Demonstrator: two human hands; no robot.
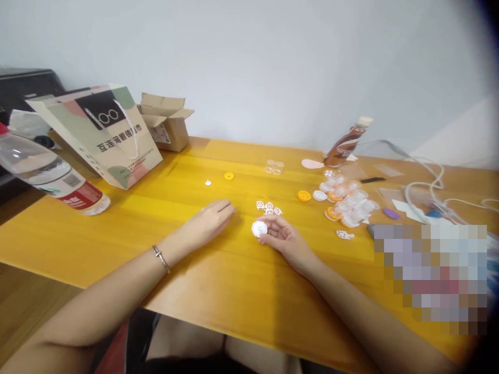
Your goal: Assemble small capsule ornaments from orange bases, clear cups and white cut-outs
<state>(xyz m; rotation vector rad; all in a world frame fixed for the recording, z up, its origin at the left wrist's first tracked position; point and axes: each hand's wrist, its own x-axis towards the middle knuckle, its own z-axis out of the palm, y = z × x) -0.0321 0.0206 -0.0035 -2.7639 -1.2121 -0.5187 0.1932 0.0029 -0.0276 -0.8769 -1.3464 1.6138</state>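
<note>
My right hand [286, 240] pinches a white round plastic disc [259, 229] between thumb and fingers, a little above the wooden table. To the left, my left hand [216, 219] is near the tabletop with its back toward me. Its fingers are bent and pressed together, their tips hidden, so I cannot see whether anything is in them. Just beyond the disc lie several small white cut-out pieces [268, 208] with wheel-like shapes. Farther off are a yellow round disc [229, 176] and a tiny white part [208, 183].
On the right are an orange disc [304, 196], a white cap [319, 196], clear plastic cases [351, 205], a brown drink bottle [345, 143] and white cables [421, 182]. A paper bag [117, 140], a cardboard box [173, 130] and a water bottle [54, 174] stand left.
</note>
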